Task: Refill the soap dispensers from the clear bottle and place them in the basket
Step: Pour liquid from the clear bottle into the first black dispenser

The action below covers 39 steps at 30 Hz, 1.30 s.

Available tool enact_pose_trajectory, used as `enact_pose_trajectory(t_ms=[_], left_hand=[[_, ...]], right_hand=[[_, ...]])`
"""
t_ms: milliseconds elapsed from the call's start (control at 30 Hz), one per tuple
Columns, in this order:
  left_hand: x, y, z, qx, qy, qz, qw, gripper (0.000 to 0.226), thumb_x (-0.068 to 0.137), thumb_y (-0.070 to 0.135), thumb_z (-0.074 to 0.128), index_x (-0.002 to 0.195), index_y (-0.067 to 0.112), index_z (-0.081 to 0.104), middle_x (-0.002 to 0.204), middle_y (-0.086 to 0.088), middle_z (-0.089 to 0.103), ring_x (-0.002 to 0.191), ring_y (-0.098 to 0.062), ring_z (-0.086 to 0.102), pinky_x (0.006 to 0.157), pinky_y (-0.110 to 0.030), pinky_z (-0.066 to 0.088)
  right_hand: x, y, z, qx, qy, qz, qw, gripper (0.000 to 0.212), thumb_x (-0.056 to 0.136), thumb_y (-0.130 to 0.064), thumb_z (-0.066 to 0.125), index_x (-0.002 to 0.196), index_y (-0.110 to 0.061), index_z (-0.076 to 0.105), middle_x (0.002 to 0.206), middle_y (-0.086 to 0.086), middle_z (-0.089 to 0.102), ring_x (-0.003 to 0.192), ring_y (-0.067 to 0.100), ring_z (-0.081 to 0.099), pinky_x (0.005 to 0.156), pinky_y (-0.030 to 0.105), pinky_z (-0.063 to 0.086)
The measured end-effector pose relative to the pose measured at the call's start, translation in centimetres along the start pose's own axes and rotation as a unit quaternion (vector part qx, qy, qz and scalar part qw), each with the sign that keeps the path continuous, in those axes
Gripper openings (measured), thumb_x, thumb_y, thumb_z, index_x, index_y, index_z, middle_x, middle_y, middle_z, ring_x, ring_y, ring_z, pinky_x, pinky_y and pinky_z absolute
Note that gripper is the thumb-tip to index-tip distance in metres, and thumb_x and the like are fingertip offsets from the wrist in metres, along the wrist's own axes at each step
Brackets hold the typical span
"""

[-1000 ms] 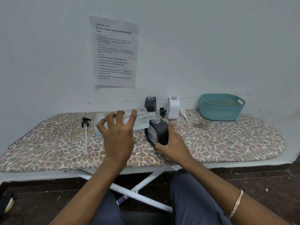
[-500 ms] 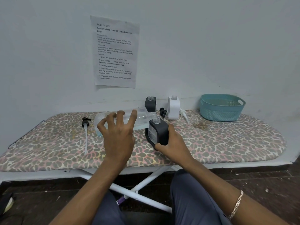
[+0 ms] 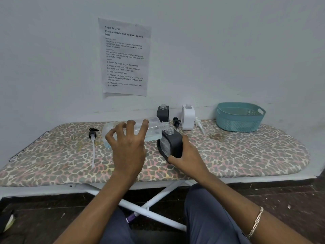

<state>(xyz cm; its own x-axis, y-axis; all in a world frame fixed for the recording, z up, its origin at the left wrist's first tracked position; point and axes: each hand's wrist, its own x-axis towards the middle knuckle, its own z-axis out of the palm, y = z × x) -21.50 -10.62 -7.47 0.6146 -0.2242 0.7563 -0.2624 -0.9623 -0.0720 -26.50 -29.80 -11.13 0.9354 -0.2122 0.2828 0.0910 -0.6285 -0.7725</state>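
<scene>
Left hand (image 3: 128, 152) tips part-full clear bottle (image 3: 153, 128) over black dispenser (image 3: 169, 145) in right hand (image 3: 186, 159).

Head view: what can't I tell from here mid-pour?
Head view only:
Fill level of the held black dispenser: opaque body and the right hand hide it.
Any stream from the clear bottle in the left hand: too small, transparent.
Inside of the basket: near wall hides most.
Base of the rear black dispenser: behind the clear bottle.
</scene>
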Motion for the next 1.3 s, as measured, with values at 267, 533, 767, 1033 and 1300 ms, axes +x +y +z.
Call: enact_pose_trajectory(t_ms=[267,533,767,1033,1300], left_hand=[[0.04,0.01,-0.01,-0.002,-0.001,-0.001,1.000,0.083,0.066,-0.006,0.073,0.141,0.028,0.059,0.127,-0.011,0.061,0.118,-0.036,0.050,0.093,-0.053,0.033],[0.05,0.01,-0.04,-0.002,-0.004,0.000,1.000,0.084,0.066,-0.004,0.075,0.141,0.029,0.059,0.127,-0.010,0.060,0.119,-0.035,0.050,0.094,-0.052,0.032],[0.01,-0.02,-0.07,-0.003,-0.004,0.000,1.000,0.083,0.067,-0.004,0.075,0.141,0.029,0.059,0.127,-0.010,0.061,0.119,-0.035,0.050,0.093,-0.052,0.032],[0.03,-0.01,-0.05,0.002,0.005,0.002,1.000,0.083,0.066,-0.004,0.074,0.141,0.029,0.059,0.127,-0.010,0.060,0.119,-0.034,0.047,0.093,-0.052,0.032],[0.04,-0.02,-0.06,0.002,0.002,0.004,1.000,0.084,0.065,-0.004,0.074,0.142,0.028,0.059,0.127,-0.011,0.060,0.119,-0.035,0.047,0.092,-0.052,0.032]], right_hand=[[-0.06,-0.09,-0.05,0.005,-0.002,0.002,1.000,0.052,0.082,-0.026,0.078,0.121,-0.022,0.043,0.104,-0.009,0.060,0.082,0.005,0.062,0.055,0.013,0.049],[-0.02,0.09,0.06,0.001,0.004,0.000,1.000,0.056,0.080,-0.029,0.079,0.122,-0.022,0.043,0.106,-0.005,0.061,0.086,0.006,0.062,0.058,0.017,0.048],[0.00,0.07,0.01,0.004,0.004,-0.002,1.000,0.058,0.080,-0.028,0.079,0.125,-0.024,0.042,0.109,-0.006,0.060,0.089,0.004,0.061,0.060,0.016,0.048],[0.02,0.10,0.03,0.004,0.003,-0.002,1.000,0.059,0.080,-0.028,0.079,0.127,-0.024,0.042,0.111,-0.005,0.061,0.090,0.004,0.061,0.063,0.020,0.054],[0.00,0.03,-0.01,0.009,0.001,-0.001,1.000,0.061,0.080,-0.028,0.079,0.128,-0.025,0.042,0.112,-0.007,0.060,0.091,0.003,0.060,0.063,0.018,0.052]])
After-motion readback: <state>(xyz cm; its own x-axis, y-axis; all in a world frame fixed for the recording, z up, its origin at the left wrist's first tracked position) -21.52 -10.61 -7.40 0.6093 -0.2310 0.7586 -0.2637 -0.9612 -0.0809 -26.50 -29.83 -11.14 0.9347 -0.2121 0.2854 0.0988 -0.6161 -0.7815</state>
